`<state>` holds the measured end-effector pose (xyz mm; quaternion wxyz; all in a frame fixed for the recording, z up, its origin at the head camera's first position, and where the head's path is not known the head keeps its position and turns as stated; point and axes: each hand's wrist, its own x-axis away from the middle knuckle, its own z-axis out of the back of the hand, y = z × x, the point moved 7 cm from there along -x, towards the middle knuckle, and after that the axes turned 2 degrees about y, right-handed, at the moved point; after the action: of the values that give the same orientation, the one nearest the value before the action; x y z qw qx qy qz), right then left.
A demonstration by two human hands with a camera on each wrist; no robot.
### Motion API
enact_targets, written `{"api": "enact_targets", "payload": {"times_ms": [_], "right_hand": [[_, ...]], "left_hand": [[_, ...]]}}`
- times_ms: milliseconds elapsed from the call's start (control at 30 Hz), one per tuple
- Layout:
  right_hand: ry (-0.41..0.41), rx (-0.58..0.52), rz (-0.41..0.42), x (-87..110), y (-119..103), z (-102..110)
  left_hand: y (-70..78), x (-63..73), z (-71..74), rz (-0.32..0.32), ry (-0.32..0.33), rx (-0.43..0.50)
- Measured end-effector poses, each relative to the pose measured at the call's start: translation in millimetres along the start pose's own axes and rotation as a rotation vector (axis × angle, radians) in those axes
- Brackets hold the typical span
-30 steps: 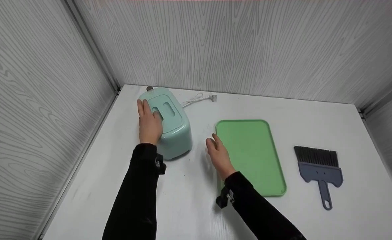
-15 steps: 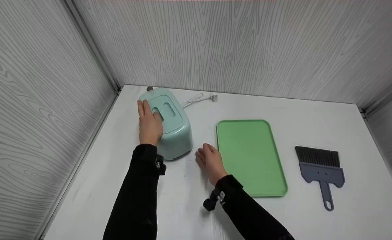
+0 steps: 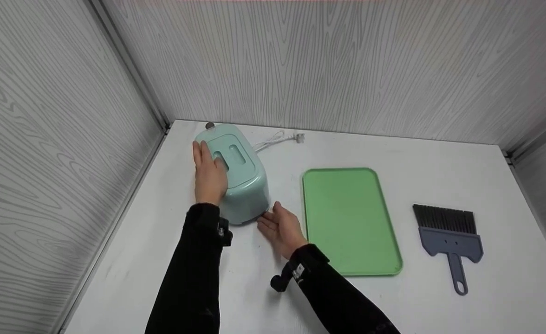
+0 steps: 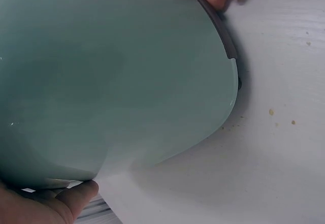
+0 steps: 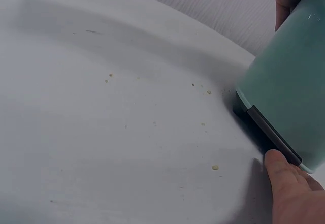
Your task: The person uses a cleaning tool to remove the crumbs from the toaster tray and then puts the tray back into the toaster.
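A mint-green toaster (image 3: 247,195) with a lid over its top stands at the back left of the table. My left hand (image 3: 210,178) holds it, thumb at a recess of the lid and fingers along the left side. In the left wrist view that thumb (image 4: 78,196) lies against the shell. At the toaster's near right bottom corner is my right hand (image 3: 282,229), its fingers extended and touching the low edge. A dark strip (image 5: 274,135) runs along that edge, beside the right fingertips (image 5: 275,159). The toaster's underside is hidden.
Right of the toaster lies a green tray (image 3: 352,218); farther right, a dustpan-brush (image 3: 449,239) with black bristles. A white power cord (image 3: 273,140) with its plug trails behind the toaster. Crumbs (image 5: 208,92) dot the white table. Grey wood-grain walls (image 3: 301,60) stand around.
My right hand has moved left from the tray's edge to the toaster's near bottom corner, its fingers now touching it. The left hand and toaster stay in place.
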<state>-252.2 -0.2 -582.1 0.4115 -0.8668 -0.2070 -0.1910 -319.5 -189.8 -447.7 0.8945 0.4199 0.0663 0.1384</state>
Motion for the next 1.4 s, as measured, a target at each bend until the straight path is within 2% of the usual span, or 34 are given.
{"api": "enact_targets", "payload": {"times_ms": [500,1000,1400], "right_hand": [[-0.008,-0.106,-0.047,-4.8,16.1,-8.4],[0.045,-0.013,-0.025,-9.0,25.1,-3.1],[0.073,-0.01,-0.009,-11.3,22.6,0.2]], "left_hand": [[1.2,-0.8,-2.0,-0.006,-0.006,-0.012],[-4.4,1.1,0.6,0.015,-0.014,-0.018],[1.9,0.1,-1.0,0.006,-0.017,-0.024]]}}
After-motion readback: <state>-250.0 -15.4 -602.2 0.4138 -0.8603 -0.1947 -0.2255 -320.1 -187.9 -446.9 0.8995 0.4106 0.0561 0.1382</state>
